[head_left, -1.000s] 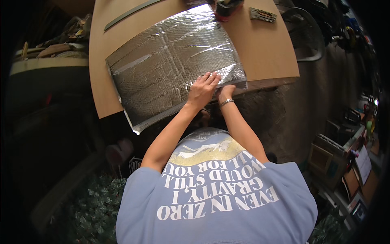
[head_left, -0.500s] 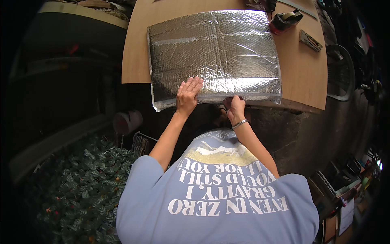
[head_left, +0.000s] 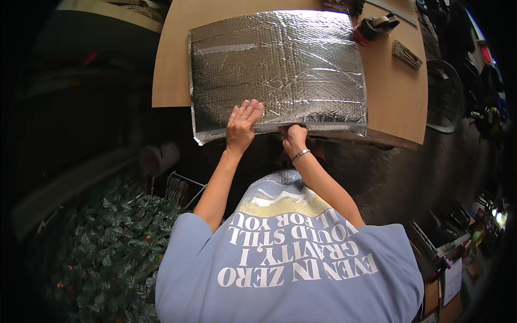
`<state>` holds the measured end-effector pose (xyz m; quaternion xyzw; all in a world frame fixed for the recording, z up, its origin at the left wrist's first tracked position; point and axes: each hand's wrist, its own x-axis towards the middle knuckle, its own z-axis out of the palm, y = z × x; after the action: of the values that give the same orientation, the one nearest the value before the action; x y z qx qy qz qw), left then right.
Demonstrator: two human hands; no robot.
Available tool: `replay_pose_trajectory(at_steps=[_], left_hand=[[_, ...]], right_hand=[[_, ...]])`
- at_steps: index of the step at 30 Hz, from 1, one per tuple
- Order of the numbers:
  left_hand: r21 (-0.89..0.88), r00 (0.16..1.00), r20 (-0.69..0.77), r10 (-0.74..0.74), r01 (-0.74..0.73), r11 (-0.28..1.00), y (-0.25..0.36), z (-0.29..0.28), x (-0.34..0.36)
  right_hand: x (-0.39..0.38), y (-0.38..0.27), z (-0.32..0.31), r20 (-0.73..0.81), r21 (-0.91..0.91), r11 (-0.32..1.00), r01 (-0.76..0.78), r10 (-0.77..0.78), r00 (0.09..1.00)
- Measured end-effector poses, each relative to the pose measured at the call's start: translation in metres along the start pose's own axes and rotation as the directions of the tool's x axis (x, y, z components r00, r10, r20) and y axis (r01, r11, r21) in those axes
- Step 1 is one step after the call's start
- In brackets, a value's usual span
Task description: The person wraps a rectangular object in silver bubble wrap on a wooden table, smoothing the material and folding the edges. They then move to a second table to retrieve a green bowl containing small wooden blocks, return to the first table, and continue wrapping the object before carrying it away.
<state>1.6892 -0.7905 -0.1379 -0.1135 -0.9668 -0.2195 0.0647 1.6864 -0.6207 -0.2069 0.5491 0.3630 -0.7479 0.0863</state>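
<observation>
A silver bubble-foil sheet (head_left: 280,64) lies on the wooden table (head_left: 396,102), its near edge overhanging the front. A lighter strip runs along that edge. My left hand (head_left: 242,126) presses on the left part of the near edge, palm down with fingers stretched out over the foil. Close to its right, at the same edge, my right hand (head_left: 294,139) is closed, its fingers curled. What those fingers grip is hidden by the hand.
A tape dispenser (head_left: 374,28) stands by the foil's far right corner, with a small flat tool (head_left: 407,55) nearby. A chair (head_left: 444,97) is right of the table. Leafy greenery (head_left: 113,242) and a pale bucket (head_left: 159,158) are at the left.
My right hand has slid left along the foil's near edge, closer to my left hand. My left hand stays pressed on the foil. The whole view has shifted slightly.
</observation>
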Motion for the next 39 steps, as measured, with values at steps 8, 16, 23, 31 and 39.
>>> replay_pose_trajectory(at_steps=[8,16,23,31,39], left_hand=[[-0.046,0.584,-0.576,-0.572,0.675,0.736,0.000,0.016,-0.049],[-0.919,0.023,0.177,-0.984,0.362,-0.157,-0.054,0.046,-0.053],[-0.892,-0.123,0.241,-0.963,0.363,-0.269,-0.086,0.059,-0.065],[-0.919,-0.276,0.319,-0.907,0.144,-0.367,-0.097,0.054,-0.070],[-0.871,0.002,0.171,-0.985,0.468,-0.151,-0.080,0.031,-0.085]], right_hand=[[0.019,-0.063,-0.048,-0.225,0.072,0.902,0.425,-0.400,0.888],[0.068,-0.125,-0.105,-0.126,0.113,0.878,0.465,-0.452,0.883],[0.053,-0.149,-0.123,0.077,-0.093,0.933,0.347,-0.341,0.937],[0.054,-0.150,-0.125,0.121,-0.122,0.927,0.354,-0.340,0.933],[0.059,-0.160,-0.143,0.237,-0.556,0.709,0.434,-0.365,0.900]])
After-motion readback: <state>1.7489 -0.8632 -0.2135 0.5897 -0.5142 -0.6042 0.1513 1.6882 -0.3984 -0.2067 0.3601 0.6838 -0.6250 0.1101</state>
